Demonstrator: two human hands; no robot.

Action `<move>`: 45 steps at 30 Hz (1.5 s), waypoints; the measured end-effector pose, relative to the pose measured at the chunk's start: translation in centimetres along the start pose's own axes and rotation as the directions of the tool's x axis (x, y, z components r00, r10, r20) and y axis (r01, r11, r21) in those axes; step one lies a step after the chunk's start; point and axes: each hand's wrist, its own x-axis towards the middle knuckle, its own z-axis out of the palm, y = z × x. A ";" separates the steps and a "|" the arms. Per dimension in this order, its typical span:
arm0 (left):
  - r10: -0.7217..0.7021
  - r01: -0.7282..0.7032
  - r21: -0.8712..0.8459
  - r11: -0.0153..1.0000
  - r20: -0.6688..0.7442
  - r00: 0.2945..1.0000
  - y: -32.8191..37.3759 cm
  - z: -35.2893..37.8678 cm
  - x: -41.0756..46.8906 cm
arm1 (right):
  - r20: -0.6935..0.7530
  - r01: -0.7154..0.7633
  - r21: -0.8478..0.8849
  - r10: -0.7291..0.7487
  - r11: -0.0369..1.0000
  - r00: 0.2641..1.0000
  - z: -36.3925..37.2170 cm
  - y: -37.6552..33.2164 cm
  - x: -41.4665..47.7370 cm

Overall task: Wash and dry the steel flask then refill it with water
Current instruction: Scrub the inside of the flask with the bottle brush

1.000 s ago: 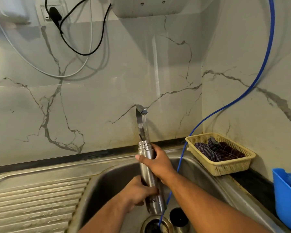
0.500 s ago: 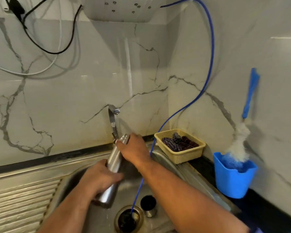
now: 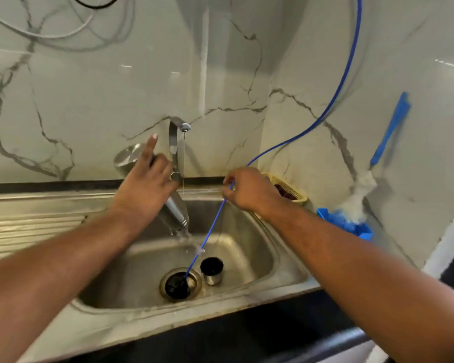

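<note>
My left hand (image 3: 144, 189) grips the steel flask (image 3: 174, 213) around its middle and holds it upside down over the sink (image 3: 247, 258), forefinger pointing up. Water pours from the flask's mouth into the basin. A thin stream runs from the tap (image 3: 177, 142) just behind it. My right hand (image 3: 247, 192) is to the right of the tap, its fingers pinched on the thin blue tube (image 3: 212, 226), which runs down into the drain (image 3: 180, 284). The flask's steel cap (image 3: 211, 271) stands in the basin beside the drain.
A yellow basket (image 3: 296, 192) with dark cloth sits in the corner behind my right hand. A blue container (image 3: 351, 226) holds a blue-handled bottle brush (image 3: 388, 137) against the right wall. A ribbed drainboard (image 3: 32, 221) lies left of the basin.
My left hand has turned the flask from mouth-up under the tap to upside down, and water now spills out. My right hand left the flask's neck and took hold of the blue tube.
</note>
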 end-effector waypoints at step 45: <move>-0.181 0.362 -0.882 0.300 0.320 0.930 10.0 0.2 -1.7 | 0.667 0.537 -0.736 0.305 0.412 0.680 -14.3 8.2 -5.7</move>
